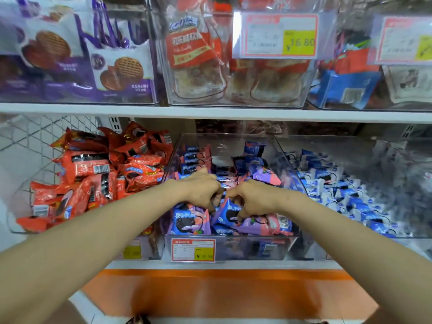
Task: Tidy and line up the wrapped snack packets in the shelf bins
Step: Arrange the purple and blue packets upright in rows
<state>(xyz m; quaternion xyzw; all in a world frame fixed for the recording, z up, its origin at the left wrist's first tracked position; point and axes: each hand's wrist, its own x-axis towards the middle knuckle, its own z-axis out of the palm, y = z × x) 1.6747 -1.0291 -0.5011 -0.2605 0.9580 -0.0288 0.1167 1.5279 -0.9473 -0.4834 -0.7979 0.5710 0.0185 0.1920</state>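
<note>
- On the lower shelf, in the middle clear plastic bin (288, 164), sit the purple, pink and blue foil-wrapped snack packets (189, 220). Most are heaped toward the front wall, and a few stand in a row at the back left.
- I judge them light and soft. The puffy wrappers should crinkle and slide over one another, and the biscuit inside could crack under a hard squeeze. The best hold looks like the flat crimped seal at either end, or a gentle pinch across the sides.
- Each one shows a dark round sandwich biscuit on a blue patch with pink and purple around it. Some show a barcode. They point every way, some flat and some on edge.
- My left hand (203, 190) has its fingers curled down round packets in the middle of the heap. My right hand (253, 199), just beside it, pinches a tilted packet near its top.
- Orange-red wrapped packets (93, 174) fill the neighbouring bin on the left and blue-and-white wrapped packets (339, 190) the one on the right. I touch neither.
</note>
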